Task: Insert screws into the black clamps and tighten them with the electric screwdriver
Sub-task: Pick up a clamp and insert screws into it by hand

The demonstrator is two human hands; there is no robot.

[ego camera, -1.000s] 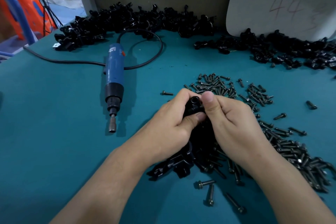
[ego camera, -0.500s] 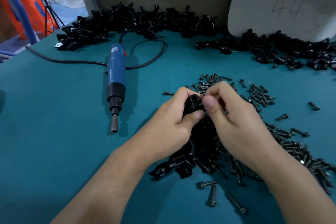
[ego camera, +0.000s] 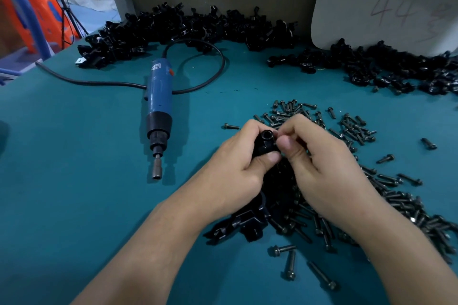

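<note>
My left hand (ego camera: pixel 238 171) grips a black clamp (ego camera: pixel 265 141) above the table, its round hole facing up. My right hand (ego camera: pixel 319 163) is beside it, thumb and fingers pinched together against the clamp's right side; what they pinch is hidden. Under both hands lies a small heap of black clamps (ego camera: pixel 247 226). Loose dark screws (ego camera: pixel 292 111) are scattered behind and right of my hands, and a few screws (ego camera: pixel 290 265) lie in front. The blue electric screwdriver (ego camera: pixel 158 104) lies on the table to the left, bit pointing toward me, untouched.
Long piles of black clamps (ego camera: pixel 188 28) run along the back wall, with more clamps (ego camera: pixel 386 69) at the right. The screwdriver's black cable (ego camera: pixel 213 67) loops behind it. A grey board (ego camera: pixel 386 0) leans at back right. The teal table (ego camera: pixel 74 181) ends at the left edge.
My right hand has shifted from covering the clamp's top to its right side, fingertips now pinched together there. The clamp's hole is now uncovered. My left hand keeps its grip.
</note>
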